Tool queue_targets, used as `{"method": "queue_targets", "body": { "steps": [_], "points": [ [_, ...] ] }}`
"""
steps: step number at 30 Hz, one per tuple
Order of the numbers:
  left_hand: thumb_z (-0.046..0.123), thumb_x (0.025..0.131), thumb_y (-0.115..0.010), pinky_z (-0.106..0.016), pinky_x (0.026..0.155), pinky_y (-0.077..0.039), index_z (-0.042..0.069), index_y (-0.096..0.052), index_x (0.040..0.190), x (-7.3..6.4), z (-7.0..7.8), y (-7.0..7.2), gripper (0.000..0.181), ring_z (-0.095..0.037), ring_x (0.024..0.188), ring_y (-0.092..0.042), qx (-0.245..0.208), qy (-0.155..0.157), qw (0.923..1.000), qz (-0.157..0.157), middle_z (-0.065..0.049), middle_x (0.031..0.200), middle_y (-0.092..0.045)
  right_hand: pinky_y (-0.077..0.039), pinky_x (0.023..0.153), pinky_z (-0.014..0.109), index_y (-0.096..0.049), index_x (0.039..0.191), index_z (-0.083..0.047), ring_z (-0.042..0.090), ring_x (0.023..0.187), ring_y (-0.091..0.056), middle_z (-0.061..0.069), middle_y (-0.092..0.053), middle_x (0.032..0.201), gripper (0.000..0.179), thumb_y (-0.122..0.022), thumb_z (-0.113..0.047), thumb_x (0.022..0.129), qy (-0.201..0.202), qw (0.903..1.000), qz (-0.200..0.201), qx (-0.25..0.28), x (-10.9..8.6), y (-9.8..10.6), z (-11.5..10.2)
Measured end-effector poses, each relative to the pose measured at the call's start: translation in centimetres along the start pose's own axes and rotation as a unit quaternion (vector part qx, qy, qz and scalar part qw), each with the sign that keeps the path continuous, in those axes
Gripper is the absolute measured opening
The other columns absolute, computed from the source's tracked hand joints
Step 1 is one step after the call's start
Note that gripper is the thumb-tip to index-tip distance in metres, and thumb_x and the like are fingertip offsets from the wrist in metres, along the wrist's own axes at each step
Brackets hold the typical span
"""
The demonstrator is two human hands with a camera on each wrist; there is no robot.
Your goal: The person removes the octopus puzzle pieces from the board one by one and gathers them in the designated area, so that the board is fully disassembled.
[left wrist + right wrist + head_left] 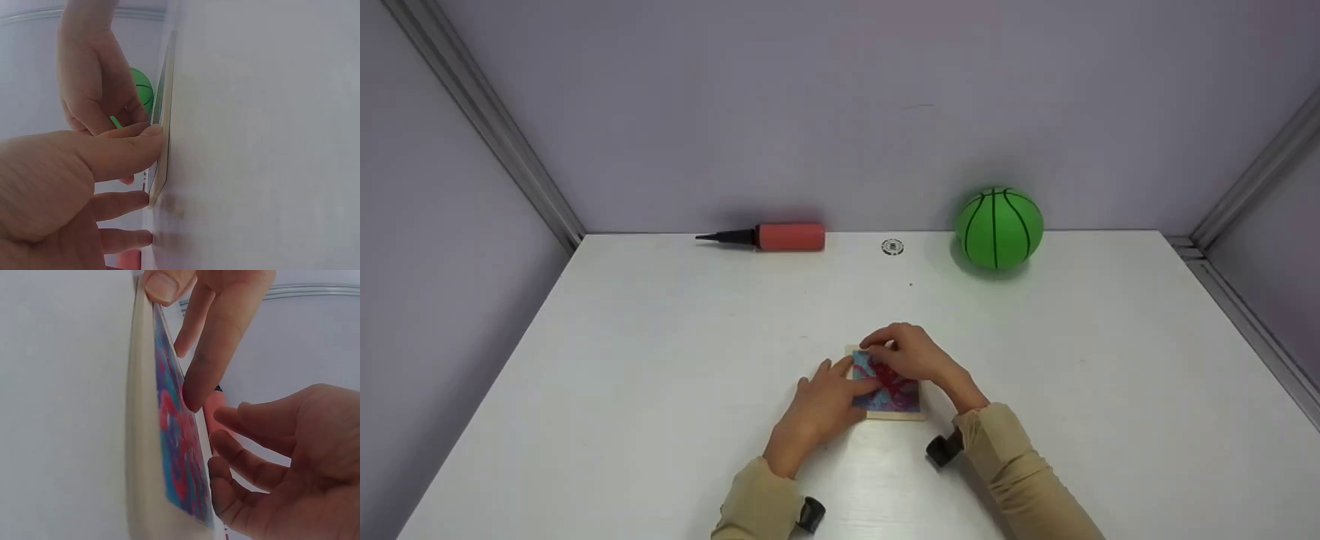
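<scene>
A small flat wooden board [886,415] lies on the white table, bearing a bright blue, purple and red picture [179,439]. My left hand [823,405] rests at its left side. In the right wrist view, the left thumb [162,287] presses the board's edge and a straight finger [211,354] touches the picture. My right hand [911,352] reaches over the upper right of the board, with bent fingertips [222,495] right at its face. I cannot tell whether they pinch a piece there.
Against the back wall lies a red hand pump [791,237] with a black nozzle. A green ball [999,229] with black lines stands at the back right. Between them is a small round black-and-white mark [892,247]. Each sleeve has a black device [943,450] beside it.
</scene>
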State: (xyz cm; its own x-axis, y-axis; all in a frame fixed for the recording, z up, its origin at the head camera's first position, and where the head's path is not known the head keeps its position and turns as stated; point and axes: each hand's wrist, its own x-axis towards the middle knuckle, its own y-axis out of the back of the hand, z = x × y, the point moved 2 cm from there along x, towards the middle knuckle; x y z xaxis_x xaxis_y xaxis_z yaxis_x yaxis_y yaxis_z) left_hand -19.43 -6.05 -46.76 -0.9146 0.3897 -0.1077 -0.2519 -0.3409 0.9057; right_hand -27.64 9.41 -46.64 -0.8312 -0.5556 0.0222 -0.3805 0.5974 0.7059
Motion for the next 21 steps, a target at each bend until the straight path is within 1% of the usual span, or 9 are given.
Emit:
{"method": "queue_targets", "body": {
  "steps": [3, 10, 14, 18, 21],
  "points": [
    [0.020, 0.091, -0.064, -0.067, 0.091, -0.037, 0.028, -0.061, 0.131, 0.05, 0.02, -0.08, 0.041, -0.045, 0.133, -0.034, 0.011, 0.003, 0.9999, 0.001, -0.014, 0.148, -0.039, -0.050, 0.079, 0.039, -0.073, 0.109, -0.005, 0.020, 0.088, -0.060, 0.009, -0.068, 0.106, 0.022, -0.056, -0.012, 0.095, -0.009, 0.9999, -0.010, -0.007, 0.27, -0.22, 0.37],
    [0.022, 0.090, -0.065, -0.066, 0.092, -0.038, 0.027, -0.060, 0.132, 0.18, 0.14, -0.27, 0.043, -0.043, 0.134, -0.034, 0.012, 0.019, 0.9997, -0.007, -0.014, 0.149, -0.038, -0.045, 0.072, 0.034, -0.074, 0.106, -0.006, 0.015, 0.079, -0.051, 0.005, -0.067, 0.097, 0.022, -0.056, -0.011, 0.095, -0.014, 0.9997, -0.016, -0.010, 0.19, -0.52, 0.81],
    [0.021, 0.090, -0.065, -0.066, 0.094, -0.037, 0.025, -0.058, 0.135, 0.19, 0.23, -0.30, 0.045, -0.042, 0.135, -0.033, 0.008, 0.028, 0.9995, -0.016, -0.013, 0.150, -0.037, -0.045, 0.071, 0.033, -0.074, 0.106, -0.005, 0.014, 0.078, -0.050, 0.005, -0.067, 0.095, 0.022, -0.056, -0.010, 0.095, -0.003, 0.9998, -0.015, -0.016, 0.03, -0.57, 0.73],
    [0.022, 0.091, -0.064, -0.066, 0.094, -0.037, 0.021, -0.057, 0.136, 0.20, 0.39, -0.10, 0.046, -0.041, 0.136, -0.032, 0.017, 0.038, 0.9989, -0.022, -0.014, 0.151, -0.035, -0.045, 0.070, 0.033, -0.074, 0.107, -0.004, 0.015, 0.076, -0.050, 0.007, -0.065, 0.092, 0.022, -0.057, -0.009, 0.094, 0.017, 0.9992, -0.013, -0.035, 0.09, -0.66, 0.15],
    [0.023, 0.092, -0.065, -0.066, 0.094, -0.037, 0.019, -0.057, 0.136, 0.21, 0.55, 0.00, 0.045, -0.042, 0.136, -0.032, 0.026, 0.041, 0.9985, -0.023, -0.014, 0.151, -0.035, -0.046, 0.071, 0.034, -0.073, 0.109, -0.003, 0.017, 0.077, -0.051, 0.009, -0.064, 0.092, 0.023, -0.056, -0.010, 0.094, 0.016, 0.9990, -0.014, -0.040, 0.19, -0.78, -0.14]
  ]
}}
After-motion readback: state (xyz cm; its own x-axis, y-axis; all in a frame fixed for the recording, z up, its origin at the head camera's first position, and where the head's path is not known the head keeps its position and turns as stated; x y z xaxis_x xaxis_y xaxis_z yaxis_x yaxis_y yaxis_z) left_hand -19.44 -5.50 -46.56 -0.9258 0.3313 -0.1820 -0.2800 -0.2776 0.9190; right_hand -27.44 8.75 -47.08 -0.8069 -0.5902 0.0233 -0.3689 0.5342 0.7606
